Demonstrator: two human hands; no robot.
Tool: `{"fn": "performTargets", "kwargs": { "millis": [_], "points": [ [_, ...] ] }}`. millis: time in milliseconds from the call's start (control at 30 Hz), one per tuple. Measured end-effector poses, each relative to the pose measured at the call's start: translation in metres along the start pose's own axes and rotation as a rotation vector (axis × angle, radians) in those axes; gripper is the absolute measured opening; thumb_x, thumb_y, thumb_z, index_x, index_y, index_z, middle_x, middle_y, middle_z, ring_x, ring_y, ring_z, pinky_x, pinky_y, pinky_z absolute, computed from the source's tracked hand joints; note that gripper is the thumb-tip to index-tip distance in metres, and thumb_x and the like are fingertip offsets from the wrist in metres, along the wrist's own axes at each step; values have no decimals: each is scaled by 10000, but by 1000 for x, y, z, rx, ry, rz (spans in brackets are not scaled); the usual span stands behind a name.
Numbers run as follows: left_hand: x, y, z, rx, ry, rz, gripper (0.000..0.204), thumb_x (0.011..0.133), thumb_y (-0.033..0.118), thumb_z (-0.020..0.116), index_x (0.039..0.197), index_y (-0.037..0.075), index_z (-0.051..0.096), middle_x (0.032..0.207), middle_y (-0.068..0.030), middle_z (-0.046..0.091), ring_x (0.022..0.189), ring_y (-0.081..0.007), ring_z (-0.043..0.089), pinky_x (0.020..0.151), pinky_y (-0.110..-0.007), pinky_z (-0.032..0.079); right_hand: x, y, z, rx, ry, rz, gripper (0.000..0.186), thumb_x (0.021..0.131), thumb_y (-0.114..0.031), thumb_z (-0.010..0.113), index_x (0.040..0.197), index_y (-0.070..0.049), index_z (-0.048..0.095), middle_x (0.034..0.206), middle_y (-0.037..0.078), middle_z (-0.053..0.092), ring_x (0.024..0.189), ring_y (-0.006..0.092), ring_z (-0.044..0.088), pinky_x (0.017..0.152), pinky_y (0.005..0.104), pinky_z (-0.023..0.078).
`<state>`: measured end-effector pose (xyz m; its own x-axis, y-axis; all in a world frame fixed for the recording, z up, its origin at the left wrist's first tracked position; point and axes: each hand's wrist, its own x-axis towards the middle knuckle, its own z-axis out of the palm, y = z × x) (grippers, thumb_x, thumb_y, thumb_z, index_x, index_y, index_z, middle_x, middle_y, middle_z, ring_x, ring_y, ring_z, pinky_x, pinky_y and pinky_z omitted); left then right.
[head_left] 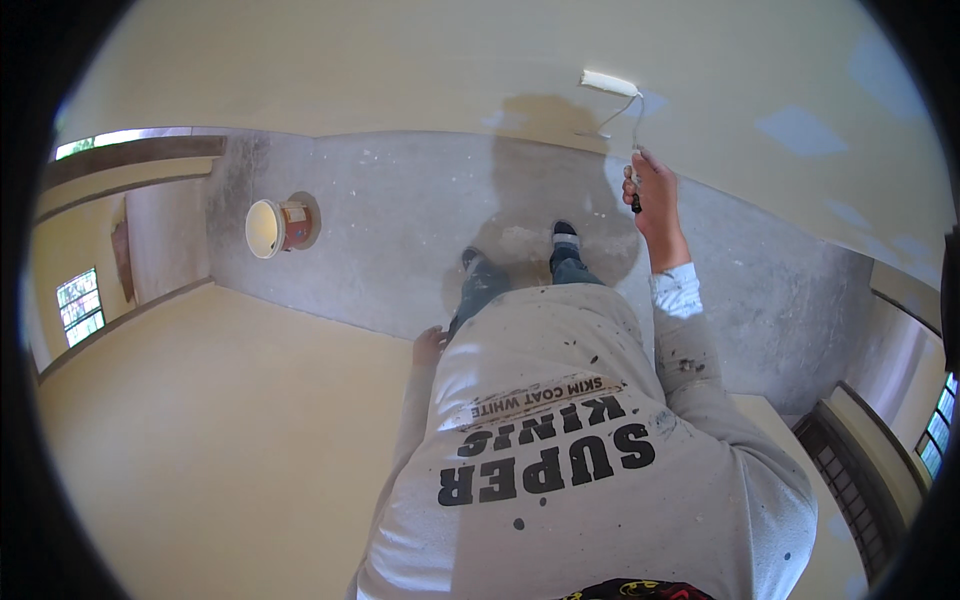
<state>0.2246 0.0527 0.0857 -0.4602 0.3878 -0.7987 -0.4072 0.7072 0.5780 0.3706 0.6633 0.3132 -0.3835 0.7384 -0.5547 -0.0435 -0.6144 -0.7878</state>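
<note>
My right hand (pixel 654 190) is closed round the dark handle of a paint roller, its arm stretched out in a paint-flecked grey sleeve. The white roller sleeve (pixel 608 83) lies at or very near the cream wall (pixel 400 70); whether it touches I cannot tell. A thin wire frame links it to the handle. My left hand (pixel 429 345) hangs low beside my left thigh, its fingers partly hidden against my trousers, and no object shows in it. Pale bluish patches (pixel 800 131) mark the wall to the right of the roller.
A paint bucket (pixel 296 226), pale inside with a reddish side, stands on the grey speckled floor (pixel 390 190) at the left. A second cream wall (pixel 220 400) runs along the near left. Doorways and windows (pixel 80 305) show at both ends.
</note>
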Motion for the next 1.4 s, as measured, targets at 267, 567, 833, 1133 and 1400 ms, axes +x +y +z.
{"fn": "performTargets", "kwargs": {
  "millis": [267, 567, 833, 1133, 1400],
  "points": [
    [-56, 85, 27, -138, 123, -124, 431, 949, 117, 561, 1338, -68, 540, 1080, -195, 727, 954, -265, 722, 778, -346, 600, 110, 72, -43, -66, 33, 173, 342, 998, -146, 606, 1328, -58, 590, 776, 47, 562, 544, 114, 487, 460, 263, 402],
    [2, -86, -45, 963, 60, 256, 382, 957, 328, 561, 1218, 94, 714, 1342, -99, 657, 1282, -262, 587, 1096, -374, 450, 18, 2, -14, -1, 37, 80, 380, 1004, -142, 594, 1361, -15, 567, 766, 30, 554, 536, 104, 483, 459, 263, 388],
    [3, 7, -12, -124, 49, -91, 454, 962, 288, 600, 1354, 59, 604, 1237, -140, 705, 1087, -265, 688, 922, -405, 560, 19, 11, -17, -62, 66, 29, 397, 1004, -137, 586, 1381, -16, 567, 763, 30, 544, 538, 102, 485, 459, 261, 385],
    [-26, 51, 11, -124, 120, -214, 399, 957, 193, 619, 1337, 72, 618, 1224, -137, 709, 1031, -266, 691, 875, -400, 563, 125, 90, -64, -41, 76, 180, 192, 981, -139, 609, 1142, -37, 634, 735, 41, 558, 532, 111, 507, 442, 266, 398],
    [4, -77, -33, 1061, 50, 397, 305, 859, 225, 662, 1141, 143, 744, 1285, -129, 681, 1214, -304, 626, 1000, -403, 523, 8, 11, -27, -49, 47, 56, 339, 1007, -160, 591, 1313, -13, 593, 766, 24, 553, 536, 99, 487, 454, 256, 393]
  ]
}}
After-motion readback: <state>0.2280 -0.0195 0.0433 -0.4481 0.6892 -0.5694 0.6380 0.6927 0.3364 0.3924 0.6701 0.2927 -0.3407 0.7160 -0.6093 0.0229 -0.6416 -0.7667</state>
